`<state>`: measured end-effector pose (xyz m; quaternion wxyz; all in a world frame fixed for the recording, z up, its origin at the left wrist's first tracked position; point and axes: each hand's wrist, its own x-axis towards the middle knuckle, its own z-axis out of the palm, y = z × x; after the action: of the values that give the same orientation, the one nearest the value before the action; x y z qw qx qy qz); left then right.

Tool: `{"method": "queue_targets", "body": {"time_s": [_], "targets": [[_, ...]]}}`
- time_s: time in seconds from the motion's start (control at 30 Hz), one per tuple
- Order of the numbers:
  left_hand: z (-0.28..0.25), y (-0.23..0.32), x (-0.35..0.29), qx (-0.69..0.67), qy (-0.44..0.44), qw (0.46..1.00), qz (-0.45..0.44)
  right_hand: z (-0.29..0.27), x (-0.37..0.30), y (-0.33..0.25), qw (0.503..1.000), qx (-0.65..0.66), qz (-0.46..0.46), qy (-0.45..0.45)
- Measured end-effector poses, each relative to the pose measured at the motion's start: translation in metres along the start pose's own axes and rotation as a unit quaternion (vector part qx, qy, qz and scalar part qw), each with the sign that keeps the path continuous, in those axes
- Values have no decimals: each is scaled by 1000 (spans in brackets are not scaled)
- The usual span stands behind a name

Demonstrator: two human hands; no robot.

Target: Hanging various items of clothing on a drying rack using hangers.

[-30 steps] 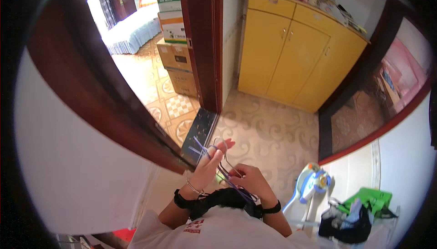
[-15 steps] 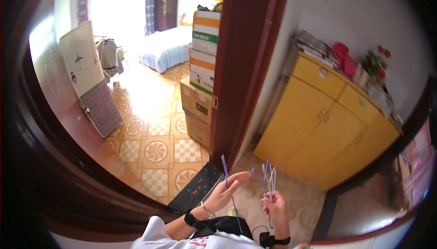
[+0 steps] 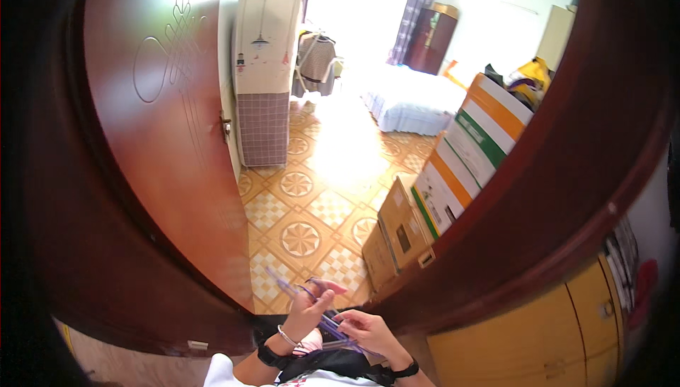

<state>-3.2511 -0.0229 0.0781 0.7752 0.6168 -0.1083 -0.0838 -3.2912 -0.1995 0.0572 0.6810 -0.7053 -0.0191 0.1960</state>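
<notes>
Low in the middle, my left hand (image 3: 306, 310) is closed round thin purple clothes hangers (image 3: 282, 283), whose blurred ends stick out past it to the far left. My right hand (image 3: 370, 330) is close beside it, its fingers bent on the same bundle of thin purple and pale pieces between the two hands. The exact number of hangers and which hand bears which cannot be made out. Both hands are over my lap at the doorway, with a bracelet and a dark band on my left wrist and a dark band on my right.
A reddish-brown door (image 3: 170, 139) stands open on the left, before a fabric wardrobe (image 3: 263, 68). Stacked cardboard boxes (image 3: 460, 153) line the right side inside the doorway. Beyond lie a patterned tile floor (image 3: 297, 238), a clothes rack and a bed (image 3: 414, 100). A yellow cabinet (image 3: 524, 323) is at the right.
The view has turned right-to-left to face the bedroom doorway. My hands, apart before with hangers in each, have come together, and the hangers now lie between them.
</notes>
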Motion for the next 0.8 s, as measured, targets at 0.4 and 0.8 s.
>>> {"method": "queue_targets", "body": {"time_s": [0.4, 0.8], "targets": [[-80, 15, 263, -25, 79, 996, 22, -80, 276, -70, 965, -238, -112, 19], [-147, -20, 532, -109, 160, 981, 7, -177, 542, -99, 957, -253, -67, -121]]}}
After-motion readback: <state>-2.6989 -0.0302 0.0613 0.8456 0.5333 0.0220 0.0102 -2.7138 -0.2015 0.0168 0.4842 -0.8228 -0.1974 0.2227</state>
